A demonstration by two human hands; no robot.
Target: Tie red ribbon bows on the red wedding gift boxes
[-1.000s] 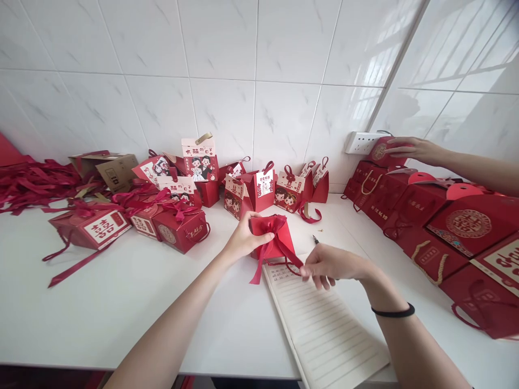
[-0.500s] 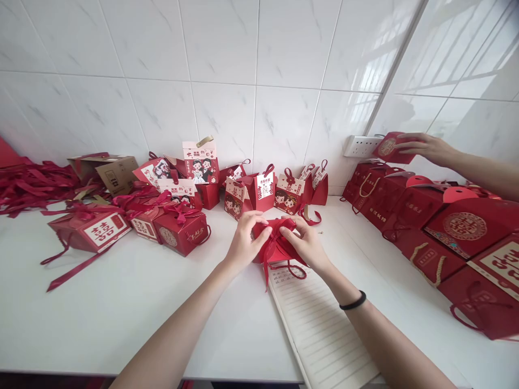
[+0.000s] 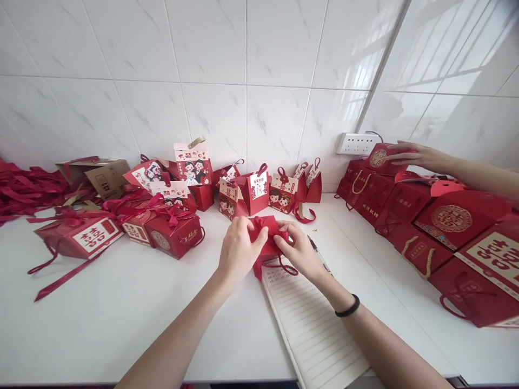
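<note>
At the middle of the table, both hands are on a small red gift box. My left hand pinches red ribbon on top of it, thumb against fingers. My right hand is closed on a loop of the same ribbon at the box's right side. A ribbon end hangs down the front, beside a twisted cord handle. The box sits at the top of a lined notebook. A pen lies partly behind my right hand.
Tied red boxes and a ribbon heap lie left, near a brown carton. Small printed boxes line the wall. Red boxes are stacked right, where another person's hand touches one beside a power strip.
My fingers have shifted on the ribbon, the right ones pulling a loop rightward. The other person's box has come down onto the stack. The view has turned slightly right.
</note>
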